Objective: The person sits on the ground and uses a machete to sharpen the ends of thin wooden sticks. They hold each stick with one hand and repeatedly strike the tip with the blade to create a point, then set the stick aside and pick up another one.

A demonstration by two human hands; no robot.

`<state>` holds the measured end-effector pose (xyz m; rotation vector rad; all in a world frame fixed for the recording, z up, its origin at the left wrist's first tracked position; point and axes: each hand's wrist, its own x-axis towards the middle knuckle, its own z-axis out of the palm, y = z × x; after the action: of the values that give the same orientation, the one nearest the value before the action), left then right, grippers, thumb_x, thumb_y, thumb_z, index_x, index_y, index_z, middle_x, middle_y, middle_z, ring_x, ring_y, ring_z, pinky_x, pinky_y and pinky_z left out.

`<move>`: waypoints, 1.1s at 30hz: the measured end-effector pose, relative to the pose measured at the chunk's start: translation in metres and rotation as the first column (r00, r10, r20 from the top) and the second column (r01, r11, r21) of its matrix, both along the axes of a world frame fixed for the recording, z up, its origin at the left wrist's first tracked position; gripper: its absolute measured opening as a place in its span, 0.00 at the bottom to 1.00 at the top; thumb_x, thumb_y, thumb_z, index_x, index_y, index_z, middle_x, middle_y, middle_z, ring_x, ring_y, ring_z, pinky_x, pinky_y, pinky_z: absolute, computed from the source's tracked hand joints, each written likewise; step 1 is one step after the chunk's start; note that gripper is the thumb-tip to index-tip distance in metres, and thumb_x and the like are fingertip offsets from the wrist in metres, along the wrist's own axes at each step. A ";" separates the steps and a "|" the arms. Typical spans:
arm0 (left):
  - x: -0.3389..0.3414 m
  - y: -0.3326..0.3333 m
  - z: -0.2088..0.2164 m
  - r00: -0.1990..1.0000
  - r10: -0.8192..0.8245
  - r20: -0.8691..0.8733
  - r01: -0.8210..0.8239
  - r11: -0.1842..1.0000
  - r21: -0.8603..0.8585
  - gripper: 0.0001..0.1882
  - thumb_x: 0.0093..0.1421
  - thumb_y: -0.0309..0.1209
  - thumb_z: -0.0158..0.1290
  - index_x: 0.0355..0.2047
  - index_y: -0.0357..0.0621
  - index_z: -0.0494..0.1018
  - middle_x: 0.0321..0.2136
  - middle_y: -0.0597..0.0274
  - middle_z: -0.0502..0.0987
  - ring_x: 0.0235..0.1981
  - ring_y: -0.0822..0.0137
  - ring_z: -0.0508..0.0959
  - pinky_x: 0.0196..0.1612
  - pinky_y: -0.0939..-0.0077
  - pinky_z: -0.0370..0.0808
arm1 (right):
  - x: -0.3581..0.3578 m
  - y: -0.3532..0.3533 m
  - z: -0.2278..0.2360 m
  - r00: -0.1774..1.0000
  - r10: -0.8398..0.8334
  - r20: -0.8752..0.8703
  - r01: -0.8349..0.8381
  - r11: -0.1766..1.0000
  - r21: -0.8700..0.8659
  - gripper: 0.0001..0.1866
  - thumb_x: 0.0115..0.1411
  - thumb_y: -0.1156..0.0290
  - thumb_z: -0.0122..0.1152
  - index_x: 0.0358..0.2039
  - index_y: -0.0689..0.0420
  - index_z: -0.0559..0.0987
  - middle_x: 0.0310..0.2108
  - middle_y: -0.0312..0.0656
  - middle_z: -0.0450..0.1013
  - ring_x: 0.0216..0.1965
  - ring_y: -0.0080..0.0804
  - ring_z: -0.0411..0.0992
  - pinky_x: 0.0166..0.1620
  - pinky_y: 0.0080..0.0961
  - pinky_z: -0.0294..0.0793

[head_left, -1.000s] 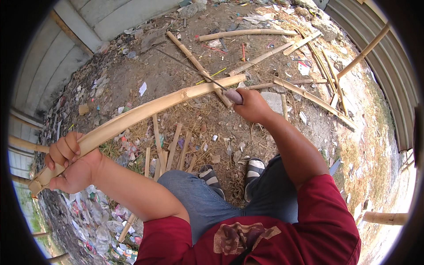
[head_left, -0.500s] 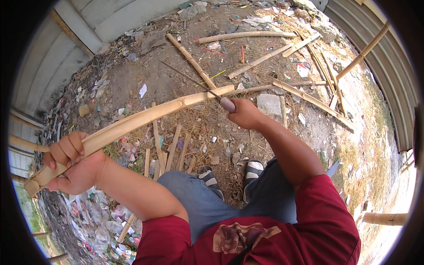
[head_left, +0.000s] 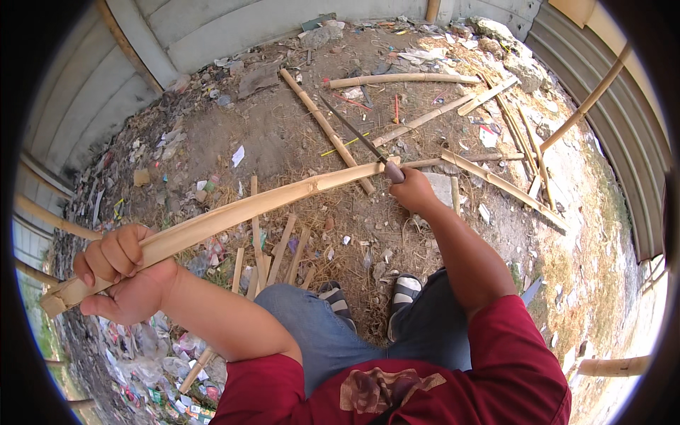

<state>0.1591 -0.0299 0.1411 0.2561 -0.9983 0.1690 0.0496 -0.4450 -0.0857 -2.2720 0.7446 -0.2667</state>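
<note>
A long split bamboo strip (head_left: 248,205) slants from the lower left up to the middle of the view. My left hand (head_left: 127,276) is closed around it near its lower left end. In my right hand (head_left: 413,193) is the handle of a long knife (head_left: 358,134) with a narrow dark blade. The blade points up and to the left, and its base lies against or just beside the strip's far right end; whether it touches I cannot tell. A bamboo pole (head_left: 326,127) lies on the ground beyond the strip.
More bamboo pieces (head_left: 404,78) lie on the ground ahead and to the right. Short bamboo strips (head_left: 283,244) lie by my left knee. Plastic litter (head_left: 149,354) covers the lower left. A corrugated wall (head_left: 602,134) stands right, a grey wall (head_left: 219,35) behind.
My right hand has shifted right with the knife, whose blade has slid to the strip's far end and turned more upright. The left hand keeps its grip.
</note>
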 end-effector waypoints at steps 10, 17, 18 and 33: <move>0.019 -0.019 -0.015 0.994 -0.039 -0.098 0.033 0.997 -0.065 0.24 0.57 0.57 0.59 0.30 0.50 0.66 0.17 0.75 0.54 0.15 0.77 0.53 0.23 0.78 0.53 | 0.005 0.026 0.054 0.909 -0.309 0.278 -0.115 0.454 0.883 0.15 0.62 0.64 0.66 0.43 0.55 0.72 0.30 0.35 0.69 0.21 0.21 0.66 0.24 0.23 0.67; 0.005 -0.047 0.001 0.809 0.382 -0.448 -0.458 0.886 -0.072 0.27 0.61 0.58 0.54 0.43 0.47 0.73 0.36 0.62 0.75 0.38 0.67 0.74 0.37 0.68 0.69 | 0.007 0.034 0.088 0.759 -0.560 0.332 -0.147 0.349 0.926 0.12 0.60 0.73 0.64 0.39 0.53 0.69 0.28 0.32 0.66 0.22 0.20 0.64 0.26 0.25 0.70; 0.010 -0.044 -0.001 0.818 0.386 -0.427 -0.433 0.901 -0.014 0.27 0.61 0.56 0.55 0.48 0.46 0.72 0.41 0.60 0.74 0.43 0.65 0.73 0.41 0.65 0.68 | 0.007 0.033 0.093 0.727 -0.615 0.307 -0.128 0.319 0.939 0.12 0.60 0.74 0.64 0.38 0.52 0.69 0.28 0.31 0.66 0.21 0.19 0.63 0.27 0.25 0.71; -0.011 -0.137 -0.032 0.342 0.199 0.919 -0.741 -0.544 0.393 0.44 0.46 0.51 0.71 0.61 0.48 0.68 0.60 0.51 0.69 0.63 0.50 0.66 0.65 0.51 0.61 | 0.003 -0.011 0.084 0.468 -0.715 0.519 0.012 0.592 0.806 0.13 0.57 0.80 0.64 0.36 0.55 0.68 0.27 0.38 0.71 0.18 0.24 0.69 0.22 0.23 0.70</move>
<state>0.1481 -0.1667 0.1095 2.5649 -1.0518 0.5612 0.0528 -0.4559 -0.0013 -0.9297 0.6752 -1.0097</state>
